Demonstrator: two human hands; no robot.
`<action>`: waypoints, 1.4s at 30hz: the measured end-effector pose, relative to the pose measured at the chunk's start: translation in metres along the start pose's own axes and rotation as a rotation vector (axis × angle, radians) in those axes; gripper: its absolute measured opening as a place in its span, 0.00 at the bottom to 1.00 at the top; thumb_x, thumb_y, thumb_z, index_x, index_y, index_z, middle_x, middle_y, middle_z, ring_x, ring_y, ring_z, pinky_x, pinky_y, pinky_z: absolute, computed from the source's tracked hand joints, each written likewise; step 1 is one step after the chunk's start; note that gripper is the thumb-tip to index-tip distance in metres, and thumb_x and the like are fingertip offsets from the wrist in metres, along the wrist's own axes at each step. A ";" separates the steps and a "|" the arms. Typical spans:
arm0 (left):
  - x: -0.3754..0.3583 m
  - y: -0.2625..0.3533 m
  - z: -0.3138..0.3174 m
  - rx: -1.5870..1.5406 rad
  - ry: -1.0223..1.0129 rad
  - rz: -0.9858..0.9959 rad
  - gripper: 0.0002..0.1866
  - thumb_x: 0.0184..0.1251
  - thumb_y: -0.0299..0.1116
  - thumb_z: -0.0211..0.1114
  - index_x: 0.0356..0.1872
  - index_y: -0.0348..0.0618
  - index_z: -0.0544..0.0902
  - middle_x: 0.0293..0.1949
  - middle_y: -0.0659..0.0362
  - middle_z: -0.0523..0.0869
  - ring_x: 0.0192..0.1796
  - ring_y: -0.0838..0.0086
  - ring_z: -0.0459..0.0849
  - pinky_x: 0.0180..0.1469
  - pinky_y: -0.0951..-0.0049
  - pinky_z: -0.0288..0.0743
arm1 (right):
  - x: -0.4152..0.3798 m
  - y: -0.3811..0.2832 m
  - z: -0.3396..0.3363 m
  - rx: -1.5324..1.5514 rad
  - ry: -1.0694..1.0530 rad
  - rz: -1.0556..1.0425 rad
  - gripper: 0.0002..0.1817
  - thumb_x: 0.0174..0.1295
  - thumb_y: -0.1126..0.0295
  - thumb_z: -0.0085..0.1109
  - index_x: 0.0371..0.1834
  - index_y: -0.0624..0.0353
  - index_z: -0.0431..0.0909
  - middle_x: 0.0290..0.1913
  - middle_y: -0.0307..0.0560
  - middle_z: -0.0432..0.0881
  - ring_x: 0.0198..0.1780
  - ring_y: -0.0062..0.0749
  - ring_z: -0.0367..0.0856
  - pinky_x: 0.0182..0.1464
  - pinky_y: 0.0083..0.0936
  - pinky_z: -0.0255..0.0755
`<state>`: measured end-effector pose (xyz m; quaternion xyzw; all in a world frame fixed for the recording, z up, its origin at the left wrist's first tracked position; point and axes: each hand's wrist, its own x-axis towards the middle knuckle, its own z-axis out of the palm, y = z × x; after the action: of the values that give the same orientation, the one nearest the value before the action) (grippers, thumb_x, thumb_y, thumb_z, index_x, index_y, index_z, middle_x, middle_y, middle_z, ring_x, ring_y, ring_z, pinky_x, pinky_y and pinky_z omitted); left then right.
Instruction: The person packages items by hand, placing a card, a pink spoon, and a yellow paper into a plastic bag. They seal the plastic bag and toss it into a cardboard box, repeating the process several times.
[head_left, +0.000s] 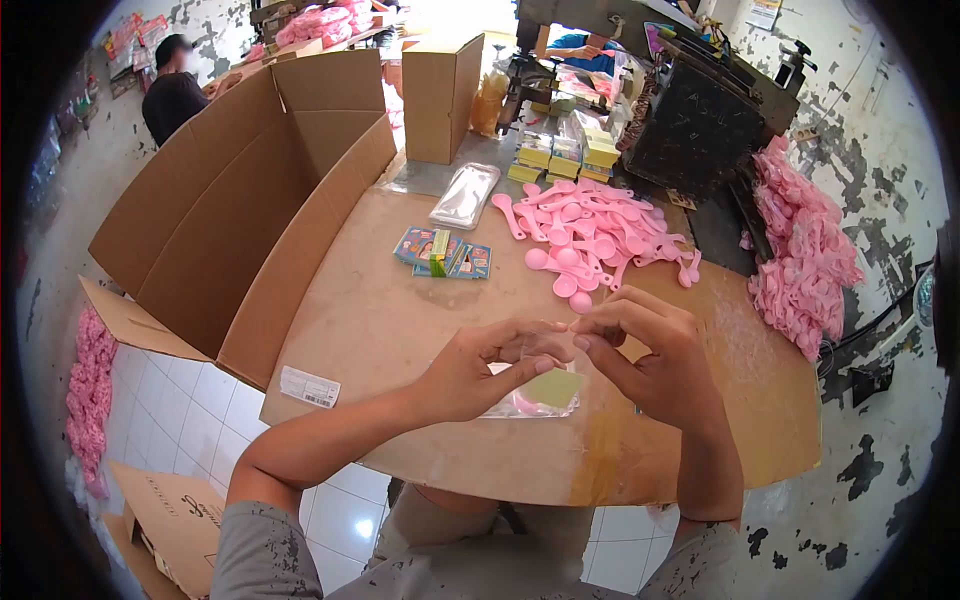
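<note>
Over the near part of the cardboard-covered table, my left hand (478, 370) grips the top of a clear plastic bag (505, 407) between thumb and fingers. My right hand (650, 345) is closed in a pinch at the bag's upper edge, its fingertips almost meeting those of the left. Inside the bag show a pale green card (552, 388) and part of a pink scoop (524, 403). Just beyond my hands spreads a heap of pink scoops (590, 225). A banded stack of colourful cards (440, 254) lies farther left.
At left stands a large open cardboard box (300, 230). A clear plastic packet (466, 196), an upright carton (430, 105) and card stacks (566, 155) are at the back. Dark machinery (690, 120) and pink bundles (805, 250) border the right. A person (175, 95) is at far left.
</note>
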<state>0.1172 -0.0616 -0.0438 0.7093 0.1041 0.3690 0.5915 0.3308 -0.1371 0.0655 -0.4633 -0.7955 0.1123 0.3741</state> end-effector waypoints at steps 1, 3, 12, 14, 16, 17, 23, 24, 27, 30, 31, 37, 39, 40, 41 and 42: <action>0.001 0.006 0.000 0.010 0.005 -0.038 0.22 0.82 0.26 0.65 0.73 0.37 0.76 0.52 0.54 0.92 0.55 0.76 0.90 0.59 0.73 0.83 | 0.000 0.002 0.000 -0.009 -0.002 0.004 0.07 0.65 0.78 0.71 0.45 0.62 0.86 0.36 0.45 0.83 0.35 0.36 0.86 0.38 0.29 0.80; 0.000 0.010 -0.002 0.015 0.012 -0.089 0.22 0.82 0.25 0.65 0.72 0.36 0.76 0.48 0.54 0.94 0.51 0.78 0.91 0.55 0.75 0.83 | 0.001 0.009 0.012 -0.107 0.149 -0.056 0.09 0.64 0.78 0.71 0.46 0.61 0.86 0.40 0.45 0.83 0.39 0.37 0.86 0.42 0.31 0.80; -0.007 0.003 0.002 0.374 0.057 -0.006 0.24 0.77 0.27 0.70 0.70 0.31 0.77 0.39 0.51 0.95 0.35 0.76 0.92 0.39 0.74 0.84 | -0.003 0.022 0.045 -0.694 0.111 -0.391 0.13 0.56 0.71 0.72 0.43 0.58 0.83 0.46 0.44 0.82 0.52 0.39 0.81 0.58 0.39 0.73; -0.007 0.000 0.004 0.449 0.070 0.044 0.24 0.75 0.29 0.72 0.67 0.31 0.78 0.36 0.49 0.94 0.28 0.70 0.91 0.33 0.70 0.83 | -0.003 0.025 0.050 -0.769 0.084 -0.398 0.12 0.55 0.70 0.70 0.41 0.59 0.82 0.45 0.44 0.81 0.50 0.39 0.80 0.56 0.38 0.73; -0.008 -0.001 0.005 0.493 0.038 0.033 0.26 0.76 0.27 0.71 0.70 0.31 0.77 0.39 0.51 0.95 0.34 0.70 0.94 0.36 0.69 0.86 | -0.004 0.029 0.055 -0.794 0.047 -0.354 0.11 0.55 0.69 0.69 0.39 0.58 0.81 0.43 0.44 0.79 0.48 0.41 0.79 0.54 0.38 0.73; -0.007 -0.001 0.005 0.517 0.019 0.029 0.26 0.76 0.26 0.70 0.72 0.32 0.76 0.40 0.51 0.96 0.37 0.70 0.95 0.38 0.69 0.88 | -0.004 0.032 0.054 -0.775 0.096 -0.289 0.09 0.56 0.71 0.68 0.39 0.58 0.81 0.42 0.43 0.80 0.47 0.39 0.80 0.53 0.37 0.72; -0.001 0.009 -0.004 0.053 0.039 -0.189 0.20 0.80 0.26 0.66 0.69 0.34 0.80 0.45 0.53 0.95 0.47 0.77 0.93 0.51 0.75 0.86 | -0.025 0.052 -0.028 0.211 0.061 0.412 0.03 0.69 0.75 0.61 0.38 0.62 0.77 0.32 0.42 0.79 0.34 0.25 0.80 0.37 0.27 0.73; -0.001 0.008 -0.005 0.003 0.045 -0.215 0.20 0.80 0.26 0.66 0.69 0.35 0.80 0.47 0.52 0.95 0.49 0.77 0.92 0.53 0.76 0.85 | -0.044 0.059 -0.055 0.513 -0.061 0.524 0.04 0.71 0.74 0.61 0.39 0.63 0.77 0.29 0.43 0.79 0.31 0.23 0.80 0.33 0.25 0.73; 0.004 0.003 -0.011 -0.118 0.062 -0.266 0.20 0.80 0.24 0.65 0.69 0.35 0.80 0.50 0.51 0.94 0.54 0.78 0.90 0.58 0.77 0.83 | -0.115 0.122 -0.123 0.776 -0.011 0.406 0.04 0.71 0.76 0.61 0.45 0.64 0.77 0.29 0.43 0.79 0.31 0.25 0.83 0.34 0.24 0.75; 0.003 -0.001 -0.010 -0.179 0.067 -0.288 0.20 0.80 0.23 0.65 0.69 0.34 0.80 0.51 0.50 0.93 0.55 0.77 0.89 0.59 0.76 0.83 | -0.162 0.185 -0.153 0.207 0.235 0.653 0.11 0.71 0.78 0.59 0.55 0.66 0.78 0.37 0.46 0.83 0.40 0.33 0.86 0.44 0.28 0.79; 0.003 -0.001 -0.010 -0.192 0.058 -0.296 0.20 0.80 0.23 0.65 0.69 0.34 0.80 0.51 0.50 0.93 0.56 0.77 0.89 0.59 0.76 0.83 | -0.175 0.200 -0.162 0.011 0.313 0.722 0.14 0.71 0.79 0.59 0.58 0.66 0.78 0.39 0.47 0.85 0.43 0.35 0.87 0.48 0.29 0.80; 0.007 -0.004 -0.011 -0.131 0.068 -0.345 0.20 0.80 0.24 0.66 0.69 0.32 0.79 0.50 0.50 0.94 0.56 0.76 0.90 0.61 0.74 0.83 | -0.180 0.162 -0.146 -0.535 0.293 0.751 0.20 0.72 0.76 0.63 0.67 0.63 0.80 0.47 0.46 0.86 0.51 0.30 0.84 0.53 0.28 0.78; 0.008 -0.002 -0.008 -0.121 0.071 -0.355 0.20 0.81 0.26 0.66 0.69 0.31 0.79 0.50 0.51 0.94 0.55 0.76 0.90 0.61 0.74 0.83 | -0.160 0.142 -0.131 -0.322 0.259 0.759 0.18 0.72 0.75 0.64 0.63 0.63 0.83 0.47 0.46 0.86 0.50 0.28 0.84 0.53 0.28 0.79; 0.007 -0.004 -0.005 -0.148 0.087 -0.336 0.21 0.81 0.26 0.66 0.69 0.31 0.79 0.50 0.51 0.94 0.55 0.76 0.90 0.61 0.74 0.83 | -0.144 0.134 -0.117 -0.162 0.255 0.729 0.16 0.72 0.74 0.64 0.62 0.63 0.84 0.47 0.46 0.86 0.50 0.27 0.84 0.52 0.28 0.79; 0.008 -0.005 -0.003 -0.175 0.106 -0.317 0.21 0.81 0.27 0.66 0.69 0.31 0.78 0.50 0.51 0.94 0.55 0.77 0.90 0.61 0.74 0.83 | -0.129 0.125 -0.102 -0.002 0.246 0.693 0.15 0.72 0.74 0.65 0.60 0.63 0.85 0.47 0.46 0.86 0.49 0.27 0.84 0.52 0.28 0.79; 0.008 -0.006 -0.002 -0.174 0.111 -0.314 0.21 0.82 0.28 0.66 0.69 0.31 0.78 0.50 0.51 0.94 0.55 0.77 0.90 0.61 0.74 0.83 | -0.115 0.115 -0.084 0.092 0.143 0.639 0.17 0.72 0.73 0.66 0.62 0.62 0.84 0.47 0.46 0.87 0.49 0.26 0.85 0.51 0.27 0.79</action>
<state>0.1233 -0.0535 -0.0456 0.6089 0.2139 0.3183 0.6944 0.4980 -0.1825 0.0070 -0.6787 -0.5756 0.2271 0.3955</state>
